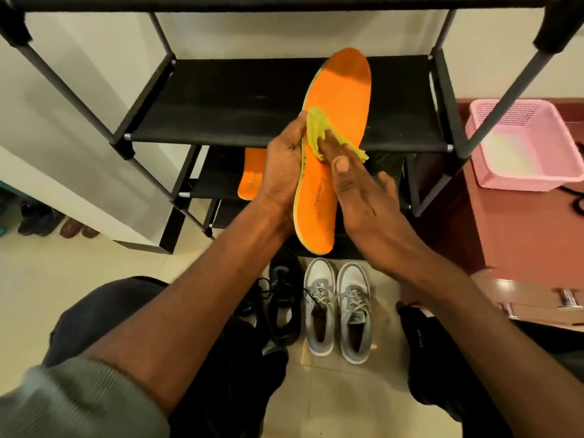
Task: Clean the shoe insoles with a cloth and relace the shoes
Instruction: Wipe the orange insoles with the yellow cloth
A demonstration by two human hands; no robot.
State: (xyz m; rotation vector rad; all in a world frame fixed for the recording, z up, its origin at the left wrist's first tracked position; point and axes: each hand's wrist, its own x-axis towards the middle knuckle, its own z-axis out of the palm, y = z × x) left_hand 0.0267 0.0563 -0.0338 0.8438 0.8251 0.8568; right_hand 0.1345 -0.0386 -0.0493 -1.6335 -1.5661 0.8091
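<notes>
Step in hand: wiping the insole, lacing not started.

My left hand grips the orange insole along its left edge, fingers curled behind it, holding it up in front of the black shoe rack with the toe end pointing away from me. My right hand has fingers mostly straight, pressing the yellow-green cloth flat against the insole's midsection; thumb is free and off to the side. Cloth is bunched under the fingertips, so only a small patch is in contact.

Second orange insole sits on the lower shelf of the rack, partly hidden behind my left hand. Can't tell whether it's been wiped.

On the floor below: grey sneakers side by side, laced, and a black shoe to their left with laces loose.

Judgement: early-to-mid task. Toe end looks darker than the rest, probably needs passes. Next move calls for sliding the cloth lengthwise toward toe, then heel, keeping left grip firm so the insole doesn't flex away. Risk: cloth slipping out from under flat fingers.
</notes>
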